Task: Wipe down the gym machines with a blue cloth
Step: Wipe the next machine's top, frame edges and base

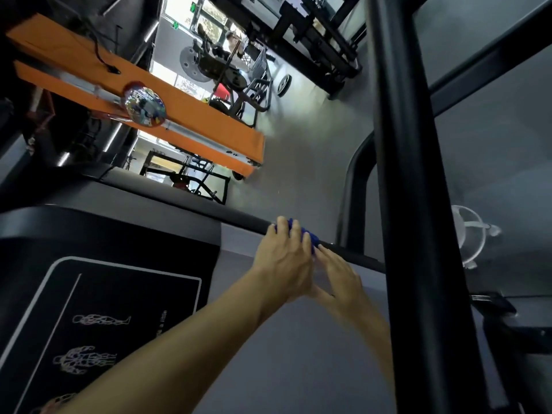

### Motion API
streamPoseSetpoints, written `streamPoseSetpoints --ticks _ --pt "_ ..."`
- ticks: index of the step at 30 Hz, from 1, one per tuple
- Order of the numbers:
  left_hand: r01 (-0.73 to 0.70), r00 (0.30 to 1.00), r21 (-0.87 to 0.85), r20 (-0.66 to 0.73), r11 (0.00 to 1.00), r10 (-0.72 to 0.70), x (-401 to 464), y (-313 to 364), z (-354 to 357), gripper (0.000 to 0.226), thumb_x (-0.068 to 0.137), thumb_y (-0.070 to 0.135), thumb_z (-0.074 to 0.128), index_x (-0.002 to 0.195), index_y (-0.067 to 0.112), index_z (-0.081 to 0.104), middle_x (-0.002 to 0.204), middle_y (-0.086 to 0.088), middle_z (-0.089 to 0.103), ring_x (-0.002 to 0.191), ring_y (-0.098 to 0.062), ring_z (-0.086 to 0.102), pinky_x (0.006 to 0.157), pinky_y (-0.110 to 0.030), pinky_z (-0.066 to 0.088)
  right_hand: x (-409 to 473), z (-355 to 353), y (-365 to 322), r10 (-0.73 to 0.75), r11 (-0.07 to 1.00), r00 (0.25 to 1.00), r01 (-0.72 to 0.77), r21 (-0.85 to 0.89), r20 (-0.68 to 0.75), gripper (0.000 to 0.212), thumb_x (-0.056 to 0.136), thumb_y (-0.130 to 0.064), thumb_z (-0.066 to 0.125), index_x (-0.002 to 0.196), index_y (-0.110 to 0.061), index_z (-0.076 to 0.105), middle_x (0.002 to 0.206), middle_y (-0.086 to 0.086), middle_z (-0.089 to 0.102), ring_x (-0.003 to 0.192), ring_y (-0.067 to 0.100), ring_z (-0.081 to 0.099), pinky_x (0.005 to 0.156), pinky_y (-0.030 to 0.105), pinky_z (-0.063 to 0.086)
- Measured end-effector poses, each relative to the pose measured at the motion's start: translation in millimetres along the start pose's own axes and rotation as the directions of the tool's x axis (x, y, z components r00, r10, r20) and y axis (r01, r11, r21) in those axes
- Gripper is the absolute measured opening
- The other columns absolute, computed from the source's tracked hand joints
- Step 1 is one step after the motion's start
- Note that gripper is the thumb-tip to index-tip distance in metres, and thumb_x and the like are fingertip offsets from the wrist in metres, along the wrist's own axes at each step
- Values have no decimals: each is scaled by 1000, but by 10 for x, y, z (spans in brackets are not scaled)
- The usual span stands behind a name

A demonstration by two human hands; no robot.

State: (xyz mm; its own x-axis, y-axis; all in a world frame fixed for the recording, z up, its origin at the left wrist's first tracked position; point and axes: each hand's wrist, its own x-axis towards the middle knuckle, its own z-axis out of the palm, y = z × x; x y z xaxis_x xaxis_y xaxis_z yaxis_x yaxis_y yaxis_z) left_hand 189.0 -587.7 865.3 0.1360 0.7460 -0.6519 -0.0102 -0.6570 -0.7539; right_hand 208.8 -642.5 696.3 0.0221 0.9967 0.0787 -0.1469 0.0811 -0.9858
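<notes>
Two hands at bar [239, 218], left hand [283, 261] gripping blue cloth [310, 239], panel [98, 294] reading "a little"

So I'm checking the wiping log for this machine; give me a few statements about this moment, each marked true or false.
1. The blue cloth is pressed against a black bar. True.
2. The left hand holds the cloth on the bar. True.
3. The right hand hangs at the person's side. False: it is raised beside the left hand, fingers near the bar.
4. The cloth lies on the muscle diagram panel. False: it is up on the bar.
</notes>
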Motion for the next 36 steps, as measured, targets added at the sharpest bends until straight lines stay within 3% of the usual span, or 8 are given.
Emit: streamPoseSetpoints --ticks 4,11,19,22,25,28,31,36 --pt "-48 991 28 -124 998 52 -233 -185 -158 70 107 45 5 150 5 43 156 -21 40 143 -39 34 120 -51 25 -12 -135 112 107 989 980 -88 -117 165 125 78 -70 72 163 -13 1 171 -1 0 156 9 1 101 1 -14" --pt "-112 994 -15 -13 994 112 -712 -756 -351 77 104 55 -6 161 18 30 168 -8 31 157 -25 21 131 -40 8 -58 -154 -42 48 989 985 -24 -145 168 109 86 -69 63 164 -24 1 172 -4 -6 158 15 -6 118 24 -2" --pt "-168 982 -48 -91 985 163 26 -140 -169 58 109 52 17 140 18 52 145 -6 53 126 -27 48 114 -40 35 -51 -105 -20 -31 988 995 45 -145 97 102 92 -54 70 159 -19 1 155 -16 -3 145 0 -5 102 0 -22" --pt "-171 972 -24 -166 985 165 75 -70 -125 49 110 48 18 125 23 57 130 1 57 99 -20 45 95 -34 42 -75 -21 -66 40 992 999 -39 -121 11 90 95 -68 39 160 -16 4 158 -15 1 147 0 -3 104 3 -22" --pt "-215 954 23 -209 976 215 -121 -358 -152 60 106 47 5 122 24 58 131 -1 58 107 -22 52 96 -37 46 -108 174 -275 77 991 996 -82 -103 -53 121 74 -96 1 164 -15 0 172 -1 -3 157 10 -6 121 26 -11" --pt "-283 945 165 -120 945 304 -483 -818 -225 73 100 44 -8 121 19 57 135 -6 58 125 -29 51 107 -44 43 -54 391 -700 -27 999 992 23 -38 -122 116 80 -92 0 164 -13 4 172 2 3 157 12 -1 121 25 -10" --pt "-288 948 379 -18 879 319 -668 -1014 -248 32 110 32 37 127 18 60 140 -4 58 133 -31 48 109 -46 42 -23 504 -947 -71 996 982 60 -66 -177 105 89 -85 5 164 -12 11 171 4 11 157 16 6 124 30 -3" --pt "-318 947 287 50 904 317 -323 -661 -367 33 106 19 42 133 11 60 136 -6 58 130 -31 50 116 -46 36 -118 513 -552 -18 994 975 -6 -110 -222 97 93 -81 12 164 -16 11 172 0 12 157 12 6 126 33 3"
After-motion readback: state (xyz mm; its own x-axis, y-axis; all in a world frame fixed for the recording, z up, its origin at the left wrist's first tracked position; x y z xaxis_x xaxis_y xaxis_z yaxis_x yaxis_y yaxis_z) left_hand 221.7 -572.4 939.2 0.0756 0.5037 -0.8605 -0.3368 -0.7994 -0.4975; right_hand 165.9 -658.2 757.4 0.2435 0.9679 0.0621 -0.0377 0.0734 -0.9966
